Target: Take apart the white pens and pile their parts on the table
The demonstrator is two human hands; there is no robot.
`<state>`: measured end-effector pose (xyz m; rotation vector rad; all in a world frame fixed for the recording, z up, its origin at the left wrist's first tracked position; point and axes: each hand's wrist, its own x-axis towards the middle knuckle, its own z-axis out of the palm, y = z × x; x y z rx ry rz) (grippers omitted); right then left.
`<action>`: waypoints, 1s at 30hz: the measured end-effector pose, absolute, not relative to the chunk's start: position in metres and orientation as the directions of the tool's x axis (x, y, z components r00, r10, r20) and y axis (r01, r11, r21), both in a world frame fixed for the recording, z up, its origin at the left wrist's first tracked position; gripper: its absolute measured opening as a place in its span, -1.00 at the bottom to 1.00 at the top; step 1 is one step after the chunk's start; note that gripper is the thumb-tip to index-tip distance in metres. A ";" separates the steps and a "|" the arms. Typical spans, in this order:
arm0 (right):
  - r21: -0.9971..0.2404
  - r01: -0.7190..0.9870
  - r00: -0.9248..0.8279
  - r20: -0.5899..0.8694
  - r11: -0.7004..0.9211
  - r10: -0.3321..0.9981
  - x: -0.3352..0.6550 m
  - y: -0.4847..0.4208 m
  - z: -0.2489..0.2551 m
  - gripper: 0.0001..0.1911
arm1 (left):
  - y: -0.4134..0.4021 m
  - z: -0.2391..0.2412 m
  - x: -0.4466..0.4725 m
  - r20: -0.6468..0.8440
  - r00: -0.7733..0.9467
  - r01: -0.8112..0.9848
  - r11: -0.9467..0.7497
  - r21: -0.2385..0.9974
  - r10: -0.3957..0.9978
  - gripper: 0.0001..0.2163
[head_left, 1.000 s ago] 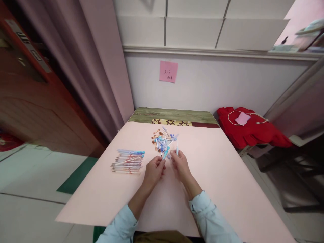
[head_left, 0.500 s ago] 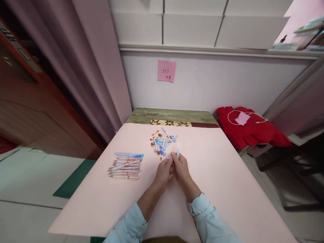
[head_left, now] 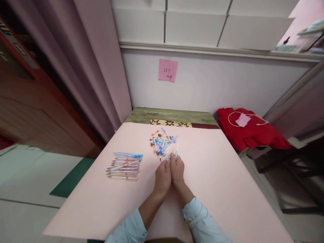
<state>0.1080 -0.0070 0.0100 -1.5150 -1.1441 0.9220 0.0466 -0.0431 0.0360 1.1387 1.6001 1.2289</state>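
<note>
Pen parts (head_left: pixel 163 144) lie in a loose heap on the pale pink sheet (head_left: pixel 217 189) in my head view, straight ahead of my hands, with blue bits, brown bits and thin dark-tipped rods jumbled over one another. Just on the near side of that heap my two hands meet, thumbs side by side. My right hand (head_left: pixel 178 170) is closed, its thumb and fingers pinching a slim pale blue barrel (head_left: pixel 176 151) that points up and away from me. My left hand (head_left: pixel 162 175) is curled in against the right, fingers bent nearly closed (I can't tell whether they grip anything, since the tips are hidden). To the left of the heap and a little nearer me, a row of pens (head_left: pixel 124 166) lies side by side, tips to the left, one askew across the others; two blue pens (head_left: pixel 128 155) lie at its far edge. Beyond the heap runs a green wood-grain strip of tabletop (head_left: pixel 174 114), and above that a pink sticky note (head_left: pixel 168 70) marked 357 is on the wall. Well to the heap's right sits a red cloth (head_left: pixel 255 138) with a white cable (head_left: pixel 230 120) on it.
</note>
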 end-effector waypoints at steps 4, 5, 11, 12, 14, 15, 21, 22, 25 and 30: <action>-0.980 0.169 0.271 -0.058 -0.107 0.961 0.107 -0.006 0.005 -0.57 | -0.044 0.035 0.046 -0.076 -0.297 0.234 0.149 0.961 0.952 -0.74; -0.979 0.164 0.258 -0.074 -0.120 0.963 0.107 -0.005 0.005 -0.57 | -0.045 0.035 0.045 -0.080 -0.299 0.237 0.156 0.959 0.951 -0.75; -0.969 -0.123 -0.019 -0.214 -0.215 0.977 0.110 -0.003 0.018 -0.54 | -0.052 0.030 0.046 -0.203 -0.272 -0.160 0.163 0.973 0.941 -0.69; -0.947 -0.206 -0.055 -0.239 -0.245 0.969 0.111 -0.004 0.022 -0.52 | -0.053 0.029 0.047 -0.220 -0.260 -0.275 0.146 0.950 0.940 -0.67; -0.913 -0.311 -0.064 -0.257 -0.264 0.964 0.115 -0.009 0.028 -0.48 | -0.051 0.028 0.047 -0.239 -0.258 -0.453 0.101 0.886 0.936 -0.67; -0.915 -0.321 -0.034 -0.247 -0.244 0.969 0.116 -0.013 0.030 -0.48 | -0.049 0.028 0.046 -0.255 -0.267 -0.516 0.085 0.852 0.929 -0.69; -0.996 0.086 0.035 -0.001 -0.004 0.999 0.114 -0.035 0.029 -0.66 | -0.030 0.028 0.032 -0.401 -0.306 -0.715 0.070 0.696 0.863 -0.81; -0.984 0.180 0.027 0.017 0.012 0.999 0.112 -0.036 0.028 -0.68 | -0.029 0.029 0.031 -0.399 -0.301 -0.712 0.075 0.699 0.866 -0.82; -0.936 0.348 0.041 0.081 0.062 0.996 0.106 -0.036 0.023 -0.69 | -0.030 0.031 0.031 -0.350 -0.280 -0.664 0.083 0.743 0.894 -0.81; -0.976 0.212 0.077 0.058 0.040 0.995 0.117 -0.032 0.020 -0.58 | -0.026 0.033 0.020 -0.408 -0.397 -0.593 0.110 0.798 0.822 -0.83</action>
